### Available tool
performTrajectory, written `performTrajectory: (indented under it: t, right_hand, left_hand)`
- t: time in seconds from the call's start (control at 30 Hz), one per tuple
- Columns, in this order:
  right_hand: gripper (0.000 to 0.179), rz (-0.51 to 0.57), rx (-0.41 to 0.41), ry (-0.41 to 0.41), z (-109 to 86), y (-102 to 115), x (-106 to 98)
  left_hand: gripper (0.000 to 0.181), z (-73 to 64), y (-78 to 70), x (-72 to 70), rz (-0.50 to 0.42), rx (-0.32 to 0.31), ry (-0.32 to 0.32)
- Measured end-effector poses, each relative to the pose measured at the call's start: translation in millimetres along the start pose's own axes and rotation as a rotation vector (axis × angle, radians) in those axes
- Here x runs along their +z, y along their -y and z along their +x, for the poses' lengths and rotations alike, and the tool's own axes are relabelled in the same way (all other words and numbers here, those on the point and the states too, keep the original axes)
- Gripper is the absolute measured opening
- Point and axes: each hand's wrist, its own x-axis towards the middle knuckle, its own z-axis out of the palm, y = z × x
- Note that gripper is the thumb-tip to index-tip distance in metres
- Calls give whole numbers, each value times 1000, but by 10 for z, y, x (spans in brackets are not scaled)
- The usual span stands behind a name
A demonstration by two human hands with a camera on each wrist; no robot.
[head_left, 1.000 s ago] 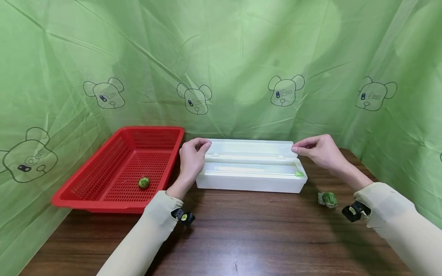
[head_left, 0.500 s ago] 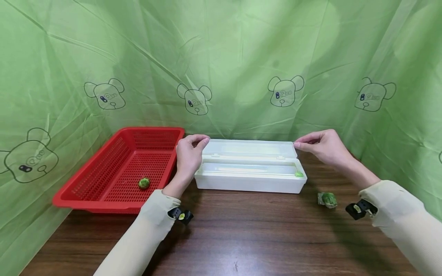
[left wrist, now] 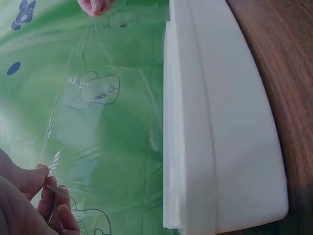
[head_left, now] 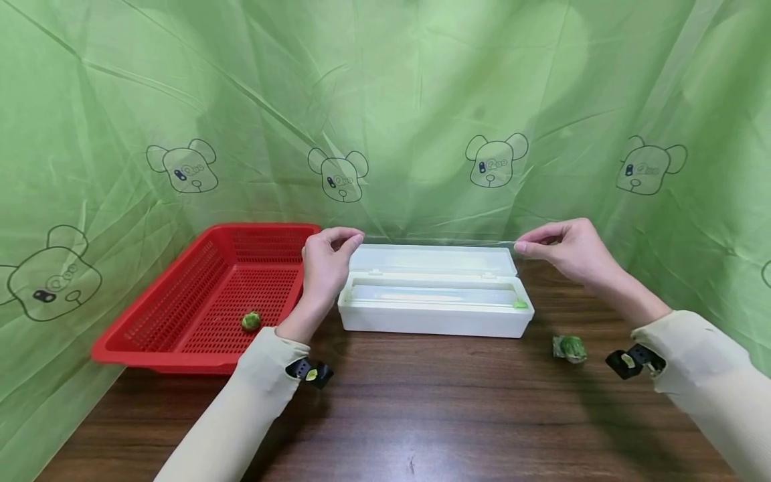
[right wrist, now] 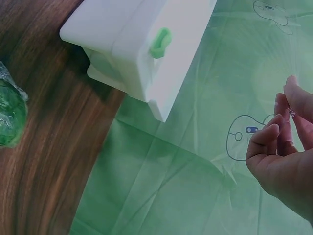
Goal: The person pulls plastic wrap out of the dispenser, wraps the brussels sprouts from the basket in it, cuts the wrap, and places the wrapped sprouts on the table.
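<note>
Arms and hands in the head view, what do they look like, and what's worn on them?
The left sleeve and right sleeve are long, plain and cream. A small black device with a yellowish mark shows at each cuff: left device, right device. The left hand and right hand are gloveless.

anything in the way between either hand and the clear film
Nothing visible: the left hand and the right hand both pinch the clear film directly, and its edge stretches between them; the white box blocks neither.
</note>
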Motion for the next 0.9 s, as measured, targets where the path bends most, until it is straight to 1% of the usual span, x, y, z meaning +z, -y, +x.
performTrajectory:
  t: [0.2, 0.43, 0.73, 0.9]
  right_hand:
    - [32, 7, -17, 6, -1, 49, -46]
    - [31, 16, -21, -27, -1, 128, -97]
    - [31, 10, -23, -45, -5, 229, -165]
    - [30, 22, -33, -57, -19, 278, -203]
  left_hand:
    - [10, 15, -63, -37, -13, -9, 6]
    - [10, 36, -155, -87, -28, -23, 18]
    - [11, 55, -244, -178, -71, 1, 49]
    - [12, 64, -302, -230, -56, 6, 65]
